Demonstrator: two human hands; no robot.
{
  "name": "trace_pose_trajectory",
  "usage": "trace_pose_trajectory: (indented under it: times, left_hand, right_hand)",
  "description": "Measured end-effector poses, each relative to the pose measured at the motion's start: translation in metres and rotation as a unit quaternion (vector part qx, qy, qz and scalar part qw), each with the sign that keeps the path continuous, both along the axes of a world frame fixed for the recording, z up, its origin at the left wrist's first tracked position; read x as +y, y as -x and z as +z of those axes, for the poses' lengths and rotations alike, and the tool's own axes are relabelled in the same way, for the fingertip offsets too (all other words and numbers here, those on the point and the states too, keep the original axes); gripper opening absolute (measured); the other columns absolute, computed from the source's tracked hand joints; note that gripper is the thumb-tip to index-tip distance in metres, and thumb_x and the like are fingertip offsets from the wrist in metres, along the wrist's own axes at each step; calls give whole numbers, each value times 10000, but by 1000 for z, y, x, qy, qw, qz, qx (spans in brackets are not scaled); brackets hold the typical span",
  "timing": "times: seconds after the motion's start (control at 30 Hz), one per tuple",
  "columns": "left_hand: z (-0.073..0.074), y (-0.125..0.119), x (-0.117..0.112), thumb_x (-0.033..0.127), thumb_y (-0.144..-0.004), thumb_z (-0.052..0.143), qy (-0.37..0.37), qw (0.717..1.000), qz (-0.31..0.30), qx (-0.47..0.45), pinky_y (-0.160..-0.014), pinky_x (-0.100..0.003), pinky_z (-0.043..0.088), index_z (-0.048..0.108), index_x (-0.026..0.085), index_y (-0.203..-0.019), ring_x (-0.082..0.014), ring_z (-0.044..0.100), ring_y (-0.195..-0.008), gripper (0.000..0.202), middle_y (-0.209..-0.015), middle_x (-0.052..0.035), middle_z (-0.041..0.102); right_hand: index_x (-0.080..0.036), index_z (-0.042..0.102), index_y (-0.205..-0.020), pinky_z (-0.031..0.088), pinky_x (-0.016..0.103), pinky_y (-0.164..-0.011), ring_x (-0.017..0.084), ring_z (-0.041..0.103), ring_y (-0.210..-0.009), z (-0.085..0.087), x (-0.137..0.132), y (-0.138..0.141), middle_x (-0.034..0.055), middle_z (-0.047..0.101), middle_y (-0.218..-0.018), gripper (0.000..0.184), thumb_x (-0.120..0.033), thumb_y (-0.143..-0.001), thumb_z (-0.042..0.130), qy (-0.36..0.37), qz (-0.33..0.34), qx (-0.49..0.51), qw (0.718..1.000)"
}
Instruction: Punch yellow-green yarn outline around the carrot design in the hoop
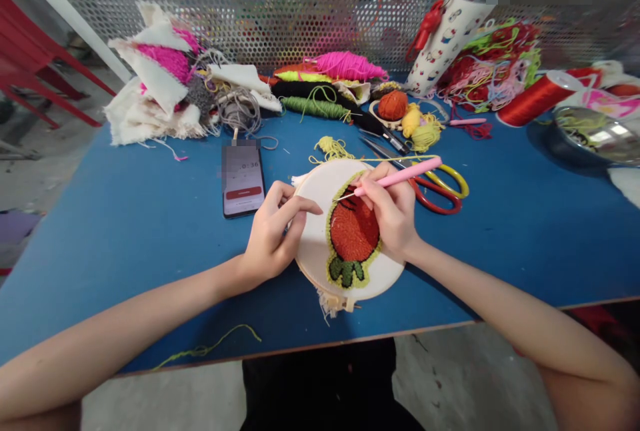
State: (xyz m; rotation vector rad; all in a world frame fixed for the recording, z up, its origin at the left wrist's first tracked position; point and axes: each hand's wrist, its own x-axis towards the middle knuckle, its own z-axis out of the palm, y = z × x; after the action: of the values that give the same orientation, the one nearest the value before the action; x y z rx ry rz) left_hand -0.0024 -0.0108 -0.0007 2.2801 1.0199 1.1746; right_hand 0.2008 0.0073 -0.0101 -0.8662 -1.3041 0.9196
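A round embroidery hoop (313, 277) with white fabric (314, 237) stretched in it lies tilted near the table's front edge. The fabric bears a looped orange-red carrot-like shape (353, 231) with green leaves, dark lines and a yellow-green border. My left hand (277, 231) grips the hoop's left rim, its index finger stretched over the fabric. Between thumb and fingers, my right hand (393, 211) holds a pink punch needle (400, 173), its metal tip at the border's upper left. Yellow-green yarn (370, 159) runs to the handle's back end.
Scissors (435, 192) with red and yellow handles lie right behind the hoop. A phone (243, 181) lies to the left. Yarn bundles (345, 67), fabric scraps (155, 77), a patterned tumbler (447, 44), a red thread spool (537, 99) and a metal bowl (600, 131) line the back.
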Motion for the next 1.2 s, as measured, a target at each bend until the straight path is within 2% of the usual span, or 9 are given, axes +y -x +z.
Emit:
trace_pose_trajectory:
  times: [0.17,0.3,0.4,0.5,0.6,0.67,0.87,1.07,1.2]
  left_hand:
    - [0,0,-1,93,-950,417,-14,1000,0,-1,-743,-320,437,645,162,-992,-156,483,-838,242,-873,-26,437]
    - [0,0,-2,93,-948,425,-24,1000,0,-4,-732,-317,436,647,170,-987,-153,474,-818,238,-871,-23,435]
    - [1,0,-2,92,-949,421,-23,1000,0,-5,-724,-314,436,648,175,-988,-152,475,-809,245,-863,-20,432]
    - [0,0,-2,98,-949,417,-21,1000,3,0,-730,-320,440,647,175,-985,-156,481,-815,246,-860,-21,429]
    - [1,0,-2,109,-954,411,-13,1000,8,6,-735,-326,445,647,175,-974,-162,489,-824,246,-861,-26,435]
    - [1,0,-2,120,-959,407,-8,1000,12,11,-725,-329,445,647,180,-970,-165,494,-821,248,-864,-30,444]
    - [1,0,-1,128,-962,405,-5,1000,13,11,-721,-330,442,645,185,-970,-166,492,-818,246,-868,-33,448]
    - [1,-1,-1,117,-954,406,-2,1000,9,10,-723,-324,439,645,181,-966,-161,488,-814,248,-861,-28,437]
    - [1,-1,-1,103,-949,413,-8,1000,10,9,-718,-321,438,646,177,-969,-158,487,-813,245,-861,-27,433]
  right_hand:
    - [-229,544,-782,431,327,-675,143,542,-702,-1,-4,2,-21,530,-714,144,-225,-926,547,-67,-9,-125,990]
    - [-226,540,-800,414,376,-736,172,540,-731,3,-5,8,1,601,-734,112,-176,-899,558,-189,-21,-329,925]
    - [-225,556,-814,405,380,-743,175,534,-720,6,-6,11,2,634,-724,104,-168,-901,557,-219,-23,-383,897]
    - [-224,567,-815,419,370,-740,163,552,-718,7,-7,9,-2,630,-736,99,-183,-905,557,-178,-8,-332,926]
    - [-223,574,-795,437,323,-672,138,561,-692,5,-6,4,-13,591,-731,129,-242,-922,558,-73,17,-188,979]
    - [-228,574,-767,439,302,-638,127,540,-654,2,-5,2,-29,539,-676,170,-295,-923,573,-26,17,-93,995]
    - [-238,557,-686,444,303,-618,120,424,-556,-1,1,2,-59,358,-541,253,-375,-888,626,5,-4,-4,1000]
    - [-234,564,-685,442,308,-634,121,412,-557,0,2,2,-57,365,-542,241,-343,-894,613,10,8,11,1000]
    - [-236,553,-718,443,319,-663,134,470,-613,-1,-1,2,-49,413,-575,206,-306,-909,584,-14,5,-28,1000]
